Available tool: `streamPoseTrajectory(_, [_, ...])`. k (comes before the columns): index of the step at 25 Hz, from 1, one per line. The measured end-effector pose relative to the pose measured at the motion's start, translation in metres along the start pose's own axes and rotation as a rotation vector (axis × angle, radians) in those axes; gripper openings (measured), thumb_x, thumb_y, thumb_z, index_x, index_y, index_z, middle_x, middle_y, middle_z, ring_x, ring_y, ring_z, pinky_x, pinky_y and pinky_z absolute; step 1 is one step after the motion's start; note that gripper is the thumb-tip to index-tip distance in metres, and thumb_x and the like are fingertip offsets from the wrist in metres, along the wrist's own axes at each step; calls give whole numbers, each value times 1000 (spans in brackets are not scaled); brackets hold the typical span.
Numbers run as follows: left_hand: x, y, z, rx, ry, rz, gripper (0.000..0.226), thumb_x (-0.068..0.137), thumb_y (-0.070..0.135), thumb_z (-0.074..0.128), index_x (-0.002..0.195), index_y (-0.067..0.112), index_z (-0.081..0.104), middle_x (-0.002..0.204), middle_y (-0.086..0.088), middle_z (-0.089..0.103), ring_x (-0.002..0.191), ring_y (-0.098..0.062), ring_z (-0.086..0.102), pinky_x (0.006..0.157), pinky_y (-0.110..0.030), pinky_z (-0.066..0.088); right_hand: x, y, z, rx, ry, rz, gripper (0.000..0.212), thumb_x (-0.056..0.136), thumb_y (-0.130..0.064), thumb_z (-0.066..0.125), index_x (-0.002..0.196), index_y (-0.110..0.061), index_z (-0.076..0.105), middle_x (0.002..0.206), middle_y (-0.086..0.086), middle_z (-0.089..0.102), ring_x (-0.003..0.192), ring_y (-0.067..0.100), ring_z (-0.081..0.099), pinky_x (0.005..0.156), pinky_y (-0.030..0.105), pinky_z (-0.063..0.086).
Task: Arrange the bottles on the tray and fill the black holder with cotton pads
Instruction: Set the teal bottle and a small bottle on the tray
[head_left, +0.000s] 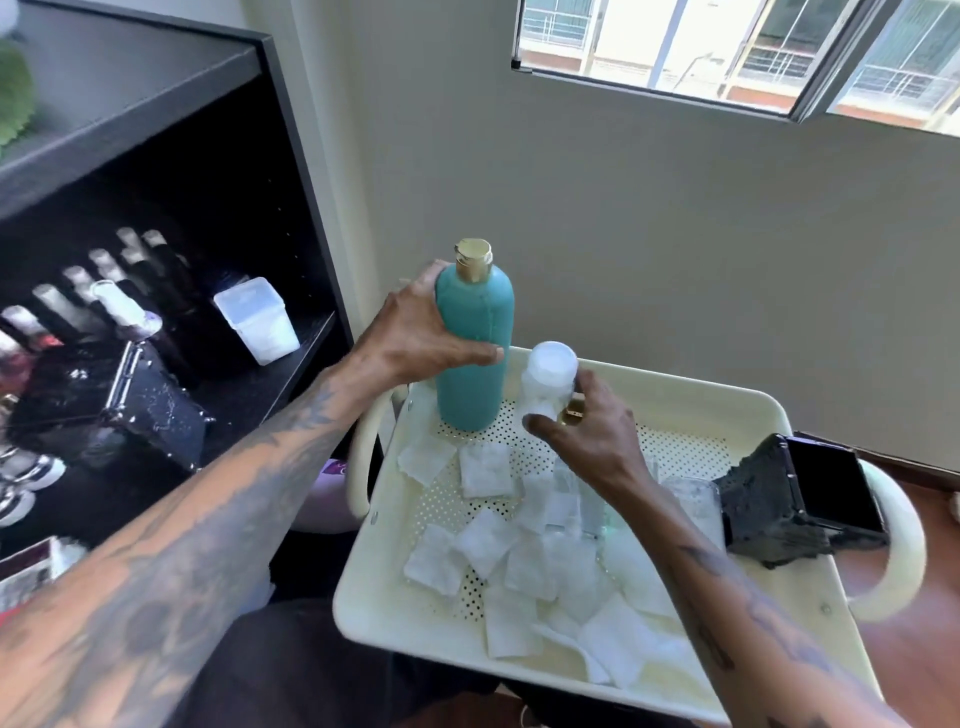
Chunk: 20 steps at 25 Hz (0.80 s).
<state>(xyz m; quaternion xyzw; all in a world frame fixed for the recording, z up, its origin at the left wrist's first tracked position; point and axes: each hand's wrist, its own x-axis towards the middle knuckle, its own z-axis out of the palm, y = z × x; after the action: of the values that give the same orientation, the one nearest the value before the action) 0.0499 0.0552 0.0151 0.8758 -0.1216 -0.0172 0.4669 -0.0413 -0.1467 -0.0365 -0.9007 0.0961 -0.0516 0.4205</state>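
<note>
Head view: my left hand (415, 332) wraps the upright teal bottle (474, 343) at the tray's (701, 384) far-left corner, steadying it; my right hand (587, 426) pinches a small clear bottle (548, 376) beside it. Cotton pads (519, 561) lie scattered; the black holder (800, 499) lies tipped at the right rim.

Both tattooed forearms reach forward, the left hand (415, 332) curled with its thumb stretched rightward, the right hand (587, 426) beside it, fingers pinched upward.

text: none legible | labels: none | numbers: none
</note>
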Motion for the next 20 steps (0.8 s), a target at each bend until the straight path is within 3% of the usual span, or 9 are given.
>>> streamPoseTrajectory(7, [-6,-20,7,-53,10,10,86,47,52,88,122,45,45,109,19,64,100,5,59,70,-13,45,15,9,33,-161,-56,44,61,77,-28,78,129,-14,50,117,12,63,103,31,61,87,46,51])
streamPoseTrajectory(10, [-8,-20,6,-42,-16,-4,87,48,53,89,124,41,46,110,18,63,100,2,60,70,-14,44,11,9,22,-182,-147,50,75,77,-34,78,140,-16,41,135,9,57,122,29,54,100,43,45])
streamPoseTrajectory(12, [-15,-22,1,-26,-32,-33,91,51,53,89,130,39,45,117,16,62,105,-6,61,79,-21,49,1,11,6,-160,-181,51,82,80,-35,76,148,-17,32,146,7,47,131,27,46,107,46,40])
streamPoseTrajectory(15, [-54,-32,0,47,65,-51,96,62,53,85,143,33,38,131,7,52,120,-13,52,101,-36,44,-31,26,-41,-252,-82,-36,49,89,-27,65,136,-17,52,135,5,52,117,23,56,100,41,47])
streamPoseTrajectory(18, [-124,-45,15,314,269,106,71,75,51,66,138,23,48,138,-4,45,131,-24,39,109,-49,36,-81,48,-85,-375,-12,-92,26,91,-23,61,116,-21,66,115,0,56,89,15,61,86,31,48])
streamPoseTrajectory(20, [-153,-42,29,466,407,290,50,80,40,63,126,20,59,140,-9,46,133,-31,38,110,-48,30,-104,53,-96,-428,-39,-39,24,92,-30,59,115,-24,65,112,-3,55,82,15,61,83,35,50])
